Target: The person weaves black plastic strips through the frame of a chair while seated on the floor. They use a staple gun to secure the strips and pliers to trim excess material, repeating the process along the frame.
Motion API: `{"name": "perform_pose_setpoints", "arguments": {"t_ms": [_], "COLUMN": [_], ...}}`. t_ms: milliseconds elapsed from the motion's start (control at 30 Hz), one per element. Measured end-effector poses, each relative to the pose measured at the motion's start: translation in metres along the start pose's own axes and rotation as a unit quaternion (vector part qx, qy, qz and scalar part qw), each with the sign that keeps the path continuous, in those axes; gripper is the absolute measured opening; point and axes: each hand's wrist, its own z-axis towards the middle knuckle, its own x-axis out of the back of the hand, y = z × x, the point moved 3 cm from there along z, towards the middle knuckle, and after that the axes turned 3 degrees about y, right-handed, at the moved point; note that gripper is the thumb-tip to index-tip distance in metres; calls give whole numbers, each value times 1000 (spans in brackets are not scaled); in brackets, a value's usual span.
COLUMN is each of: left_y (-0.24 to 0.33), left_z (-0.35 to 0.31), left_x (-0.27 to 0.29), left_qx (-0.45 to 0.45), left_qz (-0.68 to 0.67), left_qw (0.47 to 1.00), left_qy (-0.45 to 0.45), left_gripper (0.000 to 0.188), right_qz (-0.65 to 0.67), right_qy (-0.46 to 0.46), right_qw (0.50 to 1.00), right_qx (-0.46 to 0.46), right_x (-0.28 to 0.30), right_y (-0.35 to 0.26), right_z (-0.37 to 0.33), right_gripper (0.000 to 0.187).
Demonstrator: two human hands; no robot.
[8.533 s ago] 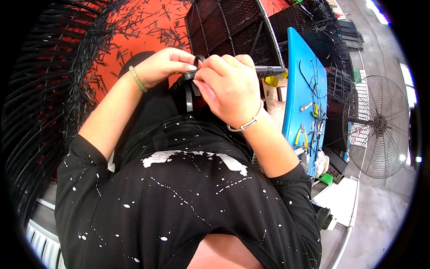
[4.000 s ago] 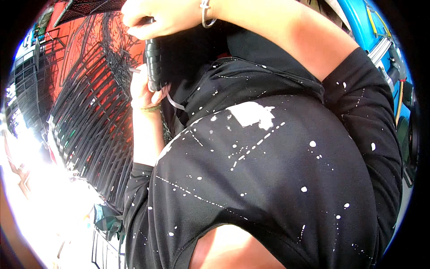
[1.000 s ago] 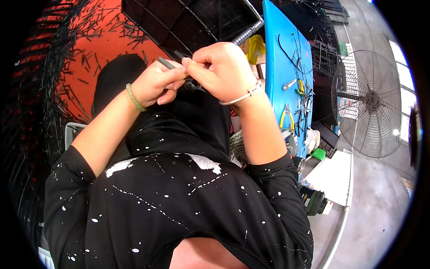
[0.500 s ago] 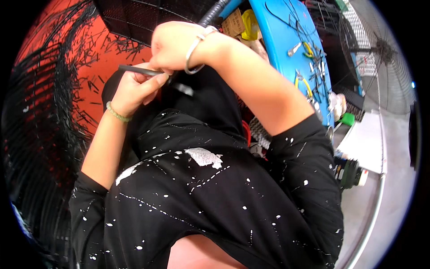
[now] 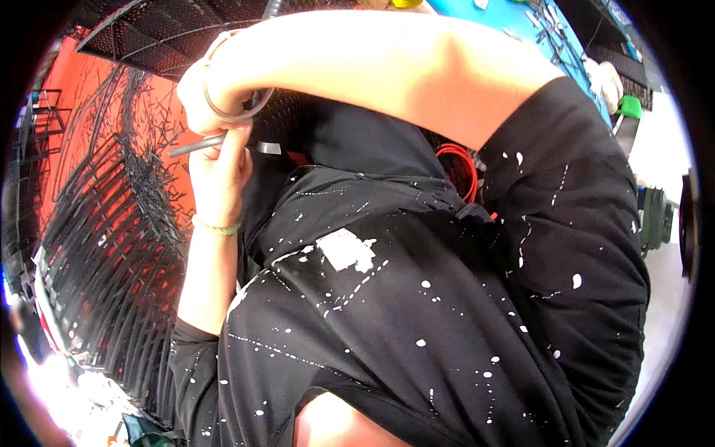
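Observation:
My left hand [image 5: 220, 173] is closed around a thin dark grey stick [image 5: 195, 147], whose end sticks out to the left past the fingers. Directly above it, touching or nearly so, my right hand [image 5: 197, 97] curls over with its back toward me and a bangle [image 5: 223, 112] at the wrist. Its fingertips are hidden, so what they grip cannot be made out. A short silvery flat piece [image 5: 268, 148] shows just right of my left hand, against my dark clothing. Behind my right wrist runs a black ribbed bar [image 5: 272, 9].
A black woven mesh panel [image 5: 160, 33] spans the top left. Red sheeting [image 5: 67, 112] carries many scattered black strips, beside a black slatted rack [image 5: 112, 261]. Loose tools lie on a blue table [image 5: 514, 16] at top right. A red cable coil [image 5: 465, 171] sits near my right elbow.
My view has swung, so the blue table slips toward the upper edge. My right forearm now reaches farther left across the top, its hand bent down over the left one. The stick stays in my left hand.

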Motion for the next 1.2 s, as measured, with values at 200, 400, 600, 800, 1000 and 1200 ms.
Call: {"name": "perform_pose_setpoints", "arguments": {"t_ms": [200, 400, 600, 800, 1000, 1200], "left_y": [-1, -4, -1, 2, 14, 11], "left_z": [-5, 3, 6, 8, -3, -8], "left_x": [7, 10, 8, 7, 10, 20], "left_qx": [-64, -207, -228, -201, -84, -115], "left_qz": [-2, 120, 124, 124, 148, 130], "left_qw": [998, 970, 964, 968, 982, 979], "left_qy": [25, 45, 63, 80, 76, 109], "left_gripper": [39, 34, 28, 32, 47, 47], "right_qz": [231, 397, 498, 439, 227, 146], "right_qy": [-64, -69, -18, 334, 635, 682], "right_qw": [965, 913, 866, 834, 738, 715], "right_qx": [105, 63, 36, -22, 15, -36], "right_x": [-20, -21, -24, -46, -74, -74], "right_y": [14, 24, 31, 48, 52, 46], "right_z": [54, 40, 29, 20, -30, 4], "right_gripper": [17, 16, 15, 20, 21, 36]}}
